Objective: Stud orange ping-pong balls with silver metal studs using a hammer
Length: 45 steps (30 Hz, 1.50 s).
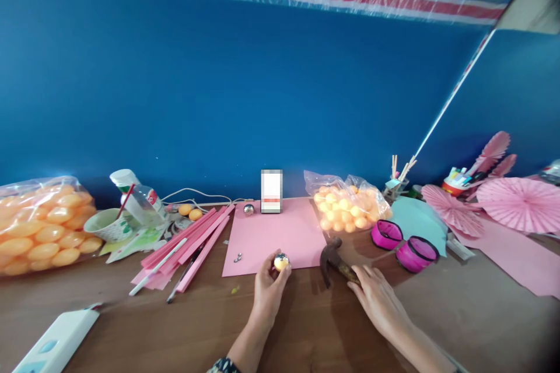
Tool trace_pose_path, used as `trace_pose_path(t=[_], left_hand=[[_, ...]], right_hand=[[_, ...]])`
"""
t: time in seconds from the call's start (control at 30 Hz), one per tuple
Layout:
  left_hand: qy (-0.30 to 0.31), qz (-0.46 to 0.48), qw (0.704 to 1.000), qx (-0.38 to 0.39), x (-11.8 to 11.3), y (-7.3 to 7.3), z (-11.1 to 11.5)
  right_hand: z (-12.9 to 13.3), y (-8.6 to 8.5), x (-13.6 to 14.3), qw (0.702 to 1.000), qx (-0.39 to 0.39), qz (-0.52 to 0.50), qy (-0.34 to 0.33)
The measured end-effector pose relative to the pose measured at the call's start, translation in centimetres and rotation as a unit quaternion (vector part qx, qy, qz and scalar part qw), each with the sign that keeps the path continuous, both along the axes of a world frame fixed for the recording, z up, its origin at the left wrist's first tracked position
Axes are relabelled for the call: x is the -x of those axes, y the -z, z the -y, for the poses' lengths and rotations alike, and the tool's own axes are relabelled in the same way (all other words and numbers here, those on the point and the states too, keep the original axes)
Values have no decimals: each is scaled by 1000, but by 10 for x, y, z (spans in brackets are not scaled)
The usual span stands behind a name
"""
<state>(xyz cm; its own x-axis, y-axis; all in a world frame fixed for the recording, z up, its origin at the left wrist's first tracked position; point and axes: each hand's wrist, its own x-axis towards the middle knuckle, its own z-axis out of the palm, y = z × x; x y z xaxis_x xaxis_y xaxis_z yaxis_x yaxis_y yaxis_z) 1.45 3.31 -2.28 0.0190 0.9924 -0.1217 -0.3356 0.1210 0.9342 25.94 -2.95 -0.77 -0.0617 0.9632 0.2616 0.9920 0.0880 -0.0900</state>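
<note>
Between the fingers of my left hand (268, 287) is a shiny metal ball (282, 261), held over the near edge of a pink paper sheet (275, 236). My right hand (380, 296) has its fingers wrapped round the handle of a claw hammer (335, 259). The hammer's head lies to the left of that hand, just beside the sheet's right corner. A second shiny ball (248, 209) rests at the far left of the sheet. Several small metal bits (237, 257) lie near its left front corner.
Left are pink strips (205, 239), a paper cup (109, 226), a bottle (142, 198), a bag of orange balls (48, 227) and a white power strip (61, 338). Right are another ball bag (345, 207), magenta bands (417, 254) and pink paper fans (520, 204). A blue panel (245, 87) rises behind.
</note>
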Motion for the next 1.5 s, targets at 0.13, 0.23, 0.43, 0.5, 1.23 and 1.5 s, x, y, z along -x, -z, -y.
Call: trace_pose_path(t=[0.13, 0.23, 0.43, 0.5, 1.23, 1.5], left_hand=[[-7, -4, 1000, -1, -1, -3, 1], [-11, -3, 1000, -5, -2, -6, 2], [-5, 11, 1000, -5, -3, -5, 4], [-5, 15, 1000, -7, -3, -4, 5], [-18, 16, 998, -61, -4, -19, 6], [-31, 90, 994, -48, -3, -31, 9]], right_hand=[[0, 0, 2, 1000, -1, 21, 4], [1, 2, -1, 1000, 0, 30, 3], [-5, 7, -17, 999, -3, 38, 3], [-7, 8, -21, 999, -6, 42, 2], [-105, -89, 197, 943, 86, -3, -322], [-146, -55, 238, 921, 165, 27, -352]])
